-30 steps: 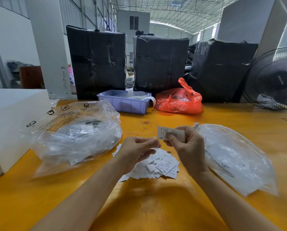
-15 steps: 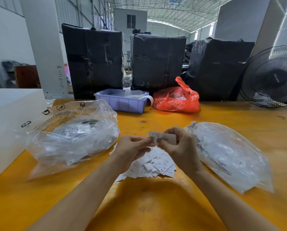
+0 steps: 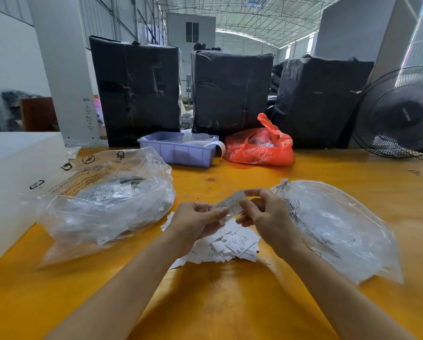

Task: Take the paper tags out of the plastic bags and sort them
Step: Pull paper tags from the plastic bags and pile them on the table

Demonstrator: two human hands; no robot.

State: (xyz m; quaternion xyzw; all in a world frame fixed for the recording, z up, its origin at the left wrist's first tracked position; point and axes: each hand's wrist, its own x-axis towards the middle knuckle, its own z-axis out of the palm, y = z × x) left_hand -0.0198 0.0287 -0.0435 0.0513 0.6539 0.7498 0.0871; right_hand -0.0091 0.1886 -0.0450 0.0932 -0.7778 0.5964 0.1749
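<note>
The big yellow worktop (image 3: pixel 230 303) fills the low part of the view. At its far edge stand three tall black wrapped bundles (image 3: pixel 136 89), and a black fan (image 3: pixel 402 111) stands on the right. A white box (image 3: pixel 14 182) sits at the left edge.

A puffy clear plastic bag (image 3: pixel 102 202) full of paper tags lies on the left side of the worktop, touching the white box. A flatter clear plastic bag (image 3: pixel 340 231) lies on the right. Farther back are a red bag (image 3: pixel 259 148) and, just beside it, a small purple tray (image 3: pixel 178 150).

Between the two clear bags sits a loose heap of white tags (image 3: pixel 232 246), right under the hands.

The left hand (image 3: pixel 195 222) and the right hand (image 3: pixel 267 217) are held close together just above the heap. The fingers of both hands pinch one small white tag (image 3: pixel 231 204), which is tilted. The left fingers (image 3: pixel 218 213) hold its lower end and the right fingers hold its upper end.
</note>
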